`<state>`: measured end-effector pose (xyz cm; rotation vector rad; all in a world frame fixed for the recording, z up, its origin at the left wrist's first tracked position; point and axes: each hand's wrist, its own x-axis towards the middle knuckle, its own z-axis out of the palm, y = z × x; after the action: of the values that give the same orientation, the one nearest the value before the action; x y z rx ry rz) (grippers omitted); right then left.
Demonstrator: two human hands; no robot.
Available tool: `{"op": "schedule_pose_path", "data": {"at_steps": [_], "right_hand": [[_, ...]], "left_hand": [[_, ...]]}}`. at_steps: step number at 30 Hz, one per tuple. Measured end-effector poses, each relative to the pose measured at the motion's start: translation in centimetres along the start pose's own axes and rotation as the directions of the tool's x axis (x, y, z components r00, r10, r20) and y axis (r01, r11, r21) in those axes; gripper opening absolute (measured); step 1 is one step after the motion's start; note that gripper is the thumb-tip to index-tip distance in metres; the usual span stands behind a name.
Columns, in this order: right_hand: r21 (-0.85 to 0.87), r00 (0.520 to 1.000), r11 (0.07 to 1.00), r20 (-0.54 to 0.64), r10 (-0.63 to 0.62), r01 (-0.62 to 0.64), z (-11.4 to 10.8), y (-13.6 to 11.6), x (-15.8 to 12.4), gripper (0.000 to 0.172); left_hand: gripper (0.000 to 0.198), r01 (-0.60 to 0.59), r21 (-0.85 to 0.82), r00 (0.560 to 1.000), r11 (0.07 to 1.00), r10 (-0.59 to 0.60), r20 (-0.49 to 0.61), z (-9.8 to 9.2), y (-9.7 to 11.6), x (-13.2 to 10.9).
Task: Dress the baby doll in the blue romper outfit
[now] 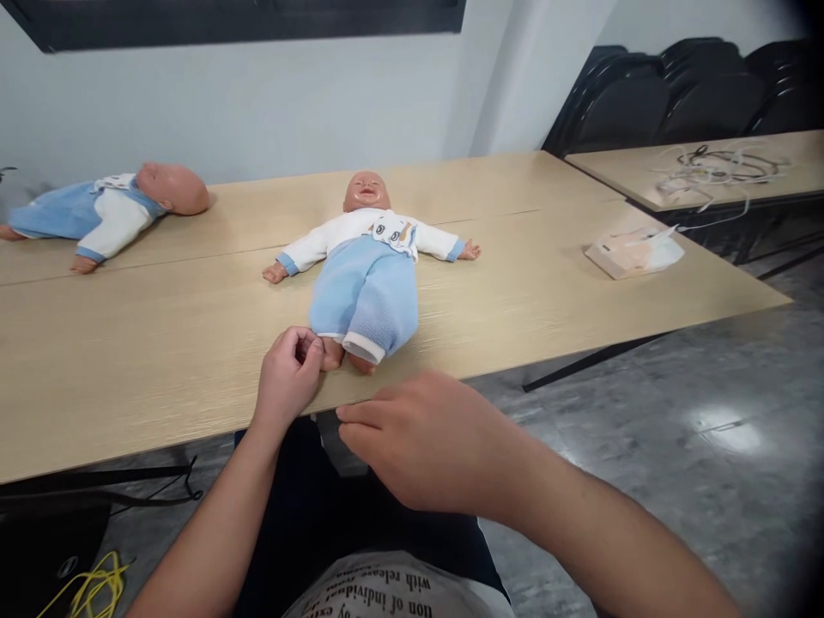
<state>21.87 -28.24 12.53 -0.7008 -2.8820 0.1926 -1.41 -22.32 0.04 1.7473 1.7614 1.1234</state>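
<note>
A baby doll (366,275) in a white top and light blue trousers lies on its back on the wooden table (160,343), feet toward me. My left hand (288,375) is closed in a pinch at the doll's foot and trouser cuff near the table's front edge. My right hand (421,442) hovers below the table edge, fingers curled together and pointing left; whether it holds anything is hidden.
A second doll (109,215) in similar clothes lies at the far left. A flat packet with white wrapping (634,251) sits at the right. Another table (708,167) carries tangled cables, with black chairs (675,94) behind. Yellow cord (90,588) lies on the floor.
</note>
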Motion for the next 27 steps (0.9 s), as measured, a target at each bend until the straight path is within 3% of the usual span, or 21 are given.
{"op": "schedule_pose_path", "data": {"at_steps": [9, 12, 14, 15, 16, 18, 19, 20, 23, 25, 26, 27], "right_hand": [[0.036, 0.987, 0.995, 0.132, 0.089, -0.094, 0.5, -0.4, -0.3, 0.018], [0.065, 0.985, 0.994, 0.154, 0.076, -0.087, 0.9, -0.8, -0.7, 0.018], [0.117, 0.984, 0.992, 0.174, 0.03, -0.051, 1.9, -1.6, -0.9, 0.015], [0.138, 0.985, 0.988, 0.166, 0.044, -0.068, 2.7, -2.2, -0.9, 0.014], [0.143, 0.984, 0.981, 0.144, 0.108, -0.128, 3.8, -2.9, -0.8, 0.016], [0.106, 0.938, 0.932, 0.064, 0.342, -0.347, 6.2, -4.8, -0.5, 0.025], [0.076, 0.884, 0.881, 0.021, 0.467, -0.467, 7.5, -5.8, -0.5, 0.029], [0.035, 0.813, 0.813, -0.025, 0.582, -0.581, 8.9, -6.9, -0.6, 0.033], [-0.055, 0.592, 0.597, -0.226, 0.773, -0.801, 12.2, -9.4, -2.5, 0.04], [0.001, 0.469, 0.513, -0.404, 0.785, -0.858, 13.8, -10.0, -4.8, 0.04], [0.051, 0.473, 0.553, -0.455, 0.754, -0.832, 14.3, -9.9, -6.1, 0.038], [0.093, 0.51, 0.618, -0.477, 0.716, -0.781, 14.6, -9.5, -7.3, 0.038]], "left_hand": [[0.004, 0.018, 0.077, 1.0, 0.997, -0.019, 0.014, 0.3, 0.1, 0.0], [0.01, -0.098, 0.078, 0.972, 0.992, 0.112, -0.206, -0.1, 0.8, -1.4], [0.02, -0.301, 0.027, 0.904, 0.953, 0.295, -0.31, -1.0, 2.2, -3.3], [0.024, -0.432, -0.052, 0.885, 0.901, 0.412, -0.215, -1.5, 3.2, -4.4], [0.033, -0.552, -0.159, 0.832, 0.818, 0.554, -0.039, -1.9, 4.3, -5.5], [0.06, -0.686, -0.335, 0.582, 0.646, 0.763, 0.28, -2.5, 6.7, -7.7], [0.065, -0.709, -0.367, 0.49, 0.603, 0.794, 0.359, -2.5, 7.7, -8.6], [0.067, -0.734, -0.362, 0.43, 0.575, 0.806, 0.407, -2.3, 8.5, -9.5], [0.047, -0.839, -0.214, 0.379, 0.5, 0.819, 0.43, -0.1, 9.5, -12.0], [0.04, -0.88, -0.183, 0.333, 0.437, 0.846, 0.417, 1.9, 9.3, -13.3], [0.039, -0.877, -0.214, 0.311, 0.43, 0.849, 0.427, 2.7, 9.2, -13.8], [0.038, -0.863, -0.255, 0.294, 0.436, 0.844, 0.449, 3.2, 9.3, -13.9]]}}
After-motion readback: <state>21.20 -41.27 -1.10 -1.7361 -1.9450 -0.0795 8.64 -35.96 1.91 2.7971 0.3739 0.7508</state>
